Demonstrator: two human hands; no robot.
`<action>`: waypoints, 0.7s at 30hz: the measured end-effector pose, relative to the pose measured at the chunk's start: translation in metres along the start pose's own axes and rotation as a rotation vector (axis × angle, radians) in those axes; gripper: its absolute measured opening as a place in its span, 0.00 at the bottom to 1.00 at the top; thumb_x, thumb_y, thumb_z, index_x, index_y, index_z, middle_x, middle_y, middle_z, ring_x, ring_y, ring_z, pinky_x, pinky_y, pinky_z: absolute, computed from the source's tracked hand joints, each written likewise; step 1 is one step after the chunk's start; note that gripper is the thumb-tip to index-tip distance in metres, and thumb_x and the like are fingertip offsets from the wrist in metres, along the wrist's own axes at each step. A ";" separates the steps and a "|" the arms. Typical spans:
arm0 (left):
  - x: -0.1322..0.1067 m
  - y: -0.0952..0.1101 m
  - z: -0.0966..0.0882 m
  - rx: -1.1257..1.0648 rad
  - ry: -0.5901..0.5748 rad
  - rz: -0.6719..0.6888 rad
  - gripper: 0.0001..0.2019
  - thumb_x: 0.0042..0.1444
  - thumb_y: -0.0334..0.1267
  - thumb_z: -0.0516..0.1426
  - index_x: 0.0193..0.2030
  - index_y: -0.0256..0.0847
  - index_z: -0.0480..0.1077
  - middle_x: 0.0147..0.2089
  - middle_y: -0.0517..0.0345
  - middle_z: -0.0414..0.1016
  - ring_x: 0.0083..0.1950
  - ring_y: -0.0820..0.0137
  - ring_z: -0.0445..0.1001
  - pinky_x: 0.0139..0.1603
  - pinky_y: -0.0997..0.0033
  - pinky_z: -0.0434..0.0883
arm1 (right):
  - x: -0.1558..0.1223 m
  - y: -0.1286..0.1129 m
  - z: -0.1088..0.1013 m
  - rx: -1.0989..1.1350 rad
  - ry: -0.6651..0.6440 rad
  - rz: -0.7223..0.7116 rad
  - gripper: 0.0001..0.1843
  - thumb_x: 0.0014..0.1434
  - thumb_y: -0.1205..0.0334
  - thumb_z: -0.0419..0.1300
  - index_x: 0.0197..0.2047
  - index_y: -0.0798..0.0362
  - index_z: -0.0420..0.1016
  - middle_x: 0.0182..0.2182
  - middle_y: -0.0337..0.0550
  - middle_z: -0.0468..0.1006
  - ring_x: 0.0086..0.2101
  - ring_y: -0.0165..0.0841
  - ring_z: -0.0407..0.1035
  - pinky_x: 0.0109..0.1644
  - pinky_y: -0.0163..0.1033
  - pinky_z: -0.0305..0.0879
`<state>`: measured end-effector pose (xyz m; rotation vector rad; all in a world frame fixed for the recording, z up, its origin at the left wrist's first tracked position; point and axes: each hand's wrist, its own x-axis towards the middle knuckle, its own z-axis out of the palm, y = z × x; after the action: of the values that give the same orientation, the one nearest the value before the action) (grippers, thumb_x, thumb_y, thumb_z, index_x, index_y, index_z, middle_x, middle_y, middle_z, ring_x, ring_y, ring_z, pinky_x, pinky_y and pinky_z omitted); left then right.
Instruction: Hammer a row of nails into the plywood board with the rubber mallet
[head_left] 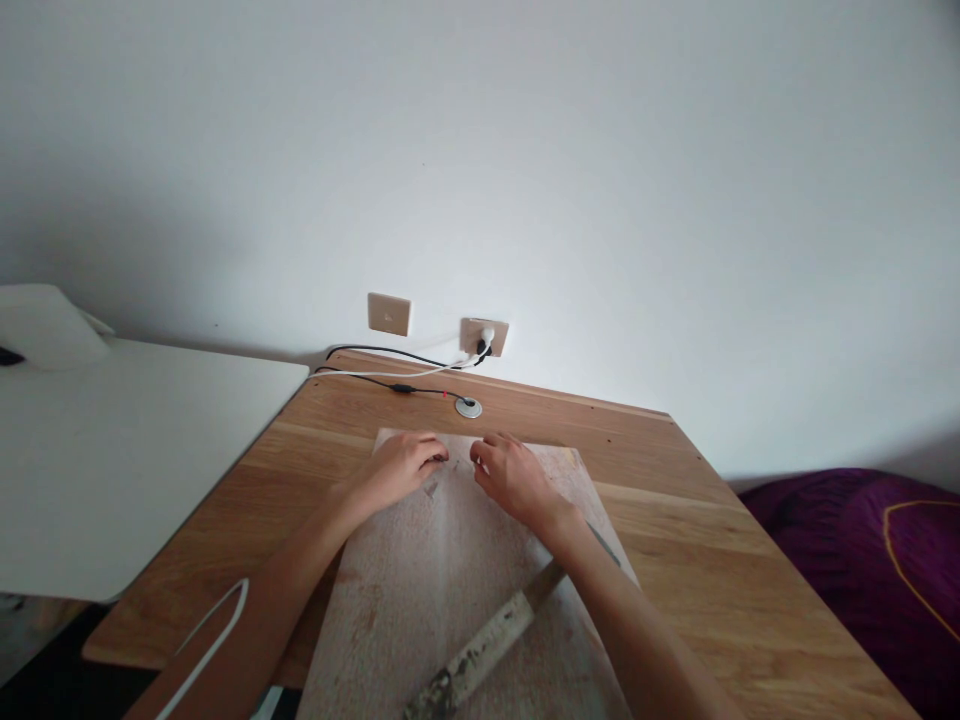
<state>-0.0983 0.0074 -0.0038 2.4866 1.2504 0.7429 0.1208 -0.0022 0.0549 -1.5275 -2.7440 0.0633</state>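
Observation:
Both of my hands are over the far part of a worn, whitish wooden board (420, 590), a small gap between them. The fingers of my left hand (405, 468) are curled in and pressed together, with something dark and tiny at their tips. My right hand (516, 482) is also closed, its fingertips turned toward the left one; what it holds, if anything, is hidden. A small grey scrap (430, 489) lies on the board beside my left fingers. Under my right forearm, a long tool with a worn, dark-stained whitish handle (487, 645) rests diagonally, partly covered.
The board sits on a wooden desk (675, 560) against a white wall. Black and white cables (375, 373) run to a wall socket (484, 337). A round cable grommet (469, 407) lies beyond the board. White table at left (150, 460); purple fabric (840, 550) at right.

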 end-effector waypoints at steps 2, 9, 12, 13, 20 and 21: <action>0.000 0.002 0.000 0.049 0.008 -0.002 0.05 0.65 0.30 0.60 0.38 0.42 0.77 0.39 0.57 0.78 0.42 0.67 0.77 0.44 0.70 0.68 | -0.001 0.001 0.000 0.005 0.000 -0.004 0.11 0.68 0.71 0.57 0.46 0.54 0.82 0.45 0.50 0.83 0.48 0.39 0.74 0.52 0.37 0.65; 0.001 0.017 -0.006 0.017 0.091 -0.058 0.10 0.66 0.38 0.62 0.33 0.40 0.70 0.35 0.59 0.72 0.36 0.69 0.72 0.39 0.71 0.64 | -0.001 0.001 -0.005 0.035 -0.005 -0.027 0.12 0.68 0.72 0.57 0.45 0.54 0.83 0.44 0.50 0.82 0.47 0.39 0.75 0.51 0.37 0.64; -0.001 0.021 -0.007 -0.095 0.008 -0.015 0.13 0.67 0.40 0.61 0.31 0.40 0.70 0.33 0.60 0.71 0.34 0.70 0.71 0.37 0.71 0.63 | -0.001 0.001 -0.008 0.059 0.006 -0.022 0.12 0.68 0.72 0.57 0.46 0.55 0.82 0.44 0.50 0.82 0.47 0.39 0.75 0.51 0.38 0.64; -0.001 0.022 -0.006 -0.109 -0.027 0.009 0.13 0.67 0.42 0.61 0.31 0.40 0.70 0.32 0.60 0.72 0.34 0.70 0.71 0.37 0.71 0.63 | -0.001 0.002 -0.009 0.071 0.011 -0.019 0.12 0.68 0.72 0.56 0.46 0.56 0.82 0.44 0.51 0.81 0.46 0.39 0.75 0.51 0.38 0.64; -0.002 0.021 0.005 0.001 0.056 0.014 0.05 0.68 0.37 0.59 0.48 0.40 0.75 0.47 0.51 0.76 0.48 0.61 0.76 0.48 0.65 0.70 | -0.017 0.020 -0.012 0.218 -0.045 -0.128 0.10 0.69 0.69 0.59 0.47 0.54 0.83 0.43 0.45 0.83 0.40 0.32 0.77 0.45 0.33 0.66; -0.002 0.020 0.007 0.002 0.054 0.029 0.06 0.68 0.35 0.58 0.50 0.40 0.75 0.48 0.51 0.77 0.50 0.61 0.76 0.50 0.64 0.71 | -0.021 0.022 -0.012 0.242 -0.059 -0.153 0.10 0.69 0.68 0.60 0.48 0.53 0.83 0.42 0.44 0.83 0.40 0.32 0.77 0.45 0.33 0.67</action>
<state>-0.0819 -0.0058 -0.0015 2.5070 1.2361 0.8209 0.1511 -0.0077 0.0666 -1.2719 -2.7637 0.4283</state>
